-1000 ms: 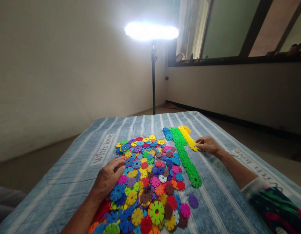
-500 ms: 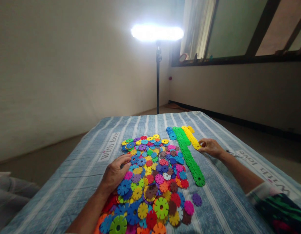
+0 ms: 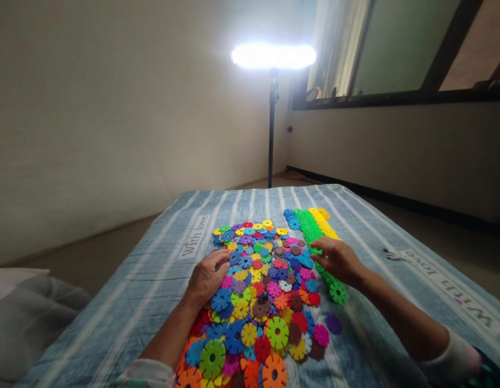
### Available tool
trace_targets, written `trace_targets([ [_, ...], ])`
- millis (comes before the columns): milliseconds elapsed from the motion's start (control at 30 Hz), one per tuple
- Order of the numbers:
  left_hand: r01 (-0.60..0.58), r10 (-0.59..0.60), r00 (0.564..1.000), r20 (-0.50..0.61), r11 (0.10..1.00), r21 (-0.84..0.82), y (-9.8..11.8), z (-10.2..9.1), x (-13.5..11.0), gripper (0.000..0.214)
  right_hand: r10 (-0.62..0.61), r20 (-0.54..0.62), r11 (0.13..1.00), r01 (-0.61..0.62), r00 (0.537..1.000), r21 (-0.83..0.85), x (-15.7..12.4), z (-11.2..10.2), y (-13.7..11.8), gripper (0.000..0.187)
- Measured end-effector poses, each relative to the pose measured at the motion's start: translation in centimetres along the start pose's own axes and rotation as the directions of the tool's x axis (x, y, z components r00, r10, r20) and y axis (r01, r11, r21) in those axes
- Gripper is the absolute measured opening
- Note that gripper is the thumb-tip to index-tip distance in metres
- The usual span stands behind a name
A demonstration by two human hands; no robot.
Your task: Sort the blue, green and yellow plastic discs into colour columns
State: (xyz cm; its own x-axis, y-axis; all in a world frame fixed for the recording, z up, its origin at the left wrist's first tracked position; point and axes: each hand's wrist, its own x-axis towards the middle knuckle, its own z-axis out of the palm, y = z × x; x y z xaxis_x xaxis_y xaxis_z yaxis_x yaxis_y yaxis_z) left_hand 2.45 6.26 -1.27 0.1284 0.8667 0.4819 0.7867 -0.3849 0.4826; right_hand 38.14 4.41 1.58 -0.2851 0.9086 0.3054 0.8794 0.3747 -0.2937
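Observation:
A loose pile of colourful notched plastic discs (image 3: 261, 308) lies on the striped cloth. My left hand (image 3: 209, 274) rests against the pile's left edge, its fingers loosely bent with a gap to the thumb, and I see nothing held. Over the long row of overlapping green discs (image 3: 312, 229) hovers my right hand (image 3: 339, 260), thumb and fingers apart with nothing visible between them; it hides the row's middle. Beside the green row runs a row of yellow discs (image 3: 323, 221), its near end partly behind my right hand. A few blue discs (image 3: 292, 220) sit at the green row's far left.
The blue-and-white striped cloth (image 3: 241, 202) covers the work surface. A small dark object (image 3: 391, 254) lies on it at the right. Behind the far edge stands a lit lamp (image 3: 274, 56) on a pole. Grey fabric (image 3: 35, 318) shows at the lower left.
My right hand has let go of the yellow row's near end and moved left over the green row. My left hand stays at the pile's edge. The view has shifted slightly left.

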Motion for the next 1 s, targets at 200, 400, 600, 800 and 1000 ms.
trace_targets([
  [200,-0.004,0.004,1.000,0.012,1.000,-0.004,0.4,0.0,-0.1,0.024,-0.235,0.140,0.971,0.226,0.962,0.079,1.2,2.3,-8.7,0.012],
  [400,-0.013,0.013,1.000,0.000,0.999,-0.033,0.8,-0.2,-0.3,0.024,-0.326,0.164,0.945,0.323,0.931,0.043,2.6,5.5,-11.8,0.017],
  [600,-0.036,0.036,0.999,0.000,0.998,-0.046,1.2,-0.1,-0.3,0.024,-0.184,0.150,0.976,0.199,0.971,-0.093,1.8,5.6,-10.4,0.019],
  [800,-0.125,0.125,0.990,0.060,0.992,-0.007,2.3,-0.3,-0.2,0.027,-0.208,0.077,0.975,0.213,0.975,-0.059,1.1,6.2,-10.8,0.020],
  [1000,-0.229,0.196,0.938,0.287,0.970,0.086,4.0,-0.2,-0.7,0.025,-0.287,0.089,0.958,0.287,0.954,0.010,0.9,7.3,-10.9,0.023],
])
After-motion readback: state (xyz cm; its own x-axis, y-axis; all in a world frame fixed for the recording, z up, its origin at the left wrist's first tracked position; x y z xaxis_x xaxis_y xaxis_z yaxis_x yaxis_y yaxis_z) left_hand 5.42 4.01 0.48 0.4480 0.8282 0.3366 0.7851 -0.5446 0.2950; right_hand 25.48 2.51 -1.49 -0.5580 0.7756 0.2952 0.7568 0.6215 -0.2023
